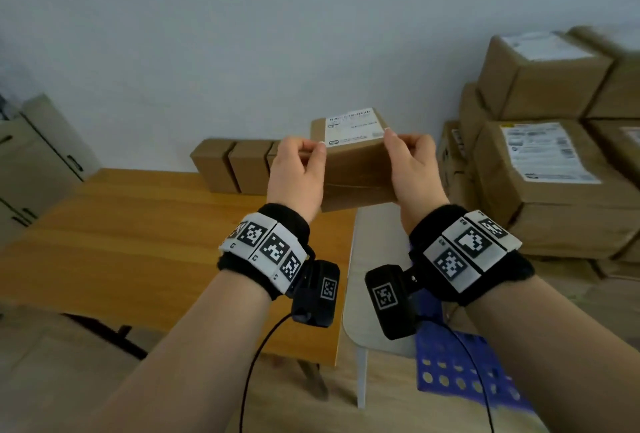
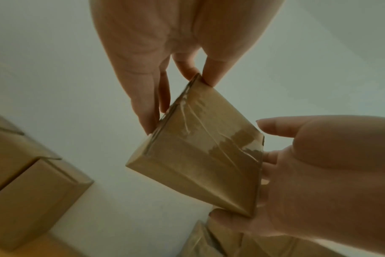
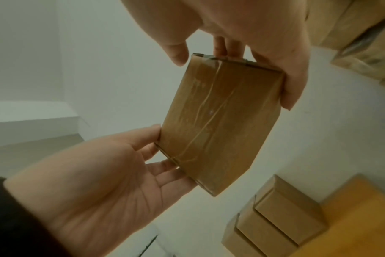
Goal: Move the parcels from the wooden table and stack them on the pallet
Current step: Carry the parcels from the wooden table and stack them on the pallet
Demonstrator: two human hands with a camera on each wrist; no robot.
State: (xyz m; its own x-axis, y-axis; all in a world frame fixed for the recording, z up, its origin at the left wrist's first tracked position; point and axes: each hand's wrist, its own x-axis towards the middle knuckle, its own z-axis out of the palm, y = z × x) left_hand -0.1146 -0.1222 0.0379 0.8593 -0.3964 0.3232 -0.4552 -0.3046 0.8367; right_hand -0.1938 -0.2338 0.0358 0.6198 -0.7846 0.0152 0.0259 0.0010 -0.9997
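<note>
both hands hold one small brown parcel [image 1: 356,169] up in the air, above the far right corner of the wooden table [image 1: 138,242] and clear of its top. the left hand [image 1: 299,174] grips the parcel's left end, thumb on the upper edge beside the white shipping label [image 1: 355,127], fingers curled round behind the box. the right hand [image 1: 414,169] grips the right end the same way, thumb tip at the label's corner. in the left wrist view the underside of the parcel [image 2: 200,156] shows clear tape with wrinkles across it, the left fingers [image 2: 143,107] lying along one end and the right hand [image 2: 319,173] cupping the other. the right wrist view shows the same taped face [image 3: 218,125], held between the right hand [image 3: 242,31] above and the left hand [image 3: 103,173] below. a row of small plain boxes [image 1: 235,165] stands at the back edge of the table against the pale wall [image 1: 242,34]. to the right, larger labelled parcels [image 1: 554,155] are stacked in several layers, and a blue perforated panel [image 1: 460,373] shows low down near the right forearm. each wrist carries a black band with square coded markers. a grey cabinet [image 1: 38,155] stands at the far left.
</note>
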